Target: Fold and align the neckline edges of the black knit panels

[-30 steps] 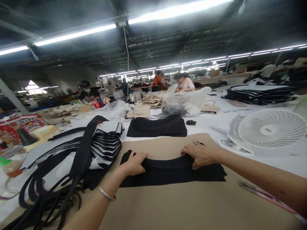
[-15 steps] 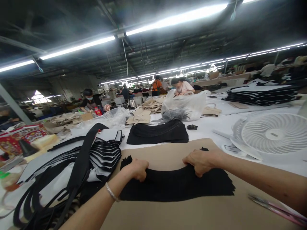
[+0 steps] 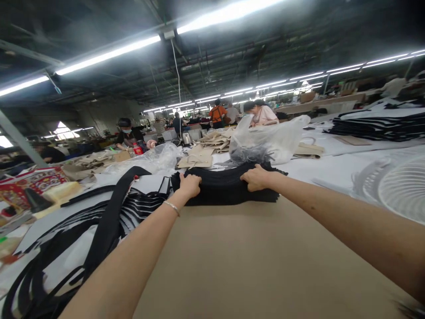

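At the far edge of the tan sheet (image 3: 229, 257), a bare left grip (image 3: 190, 185) and right grip (image 3: 255, 178) pinch a stack of black cloth (image 3: 221, 190), one near each end; whether it hangs or rests is unclear. Even pressure and level sides should stop layers slipping. Black straps (image 3: 105, 230) lie left of the sheet, a white fan (image 3: 403, 188) right.
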{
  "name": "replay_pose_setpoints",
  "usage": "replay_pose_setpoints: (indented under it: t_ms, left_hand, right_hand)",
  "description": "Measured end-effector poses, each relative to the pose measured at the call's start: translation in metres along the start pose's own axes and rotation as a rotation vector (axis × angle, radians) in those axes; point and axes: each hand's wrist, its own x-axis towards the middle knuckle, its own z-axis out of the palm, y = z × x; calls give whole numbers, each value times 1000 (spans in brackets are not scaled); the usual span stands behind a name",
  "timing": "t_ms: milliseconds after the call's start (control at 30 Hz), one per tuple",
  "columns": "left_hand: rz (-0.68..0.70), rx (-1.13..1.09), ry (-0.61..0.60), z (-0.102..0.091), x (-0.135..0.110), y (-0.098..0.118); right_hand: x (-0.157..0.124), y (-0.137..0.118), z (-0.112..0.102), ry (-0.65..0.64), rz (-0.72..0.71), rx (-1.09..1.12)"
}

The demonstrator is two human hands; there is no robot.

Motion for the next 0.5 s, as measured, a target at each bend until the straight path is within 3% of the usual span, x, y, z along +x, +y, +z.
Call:
replay_pose_setpoints:
  t_ms: [100, 167, 333, 400, 500]
  left_hand:
    - [-85, -47, 242, 17, 5, 4]
    - [-80, -94, 313, 35, -1, 13]
    - [39, -238, 260, 79, -38, 39]
    - [49, -283, 238, 84, -60, 44]
    - [63, -337, 213, 75, -100, 46]
  right_hand:
    - [26, 5, 12, 151, 50, -30]
    - [34, 8, 24, 268, 62, -43]
    - [24, 11, 51, 487, -18, -10]
    - [11, 12, 56, 559, -63, 20]
    - [-13, 8, 59, 644, -113, 78]
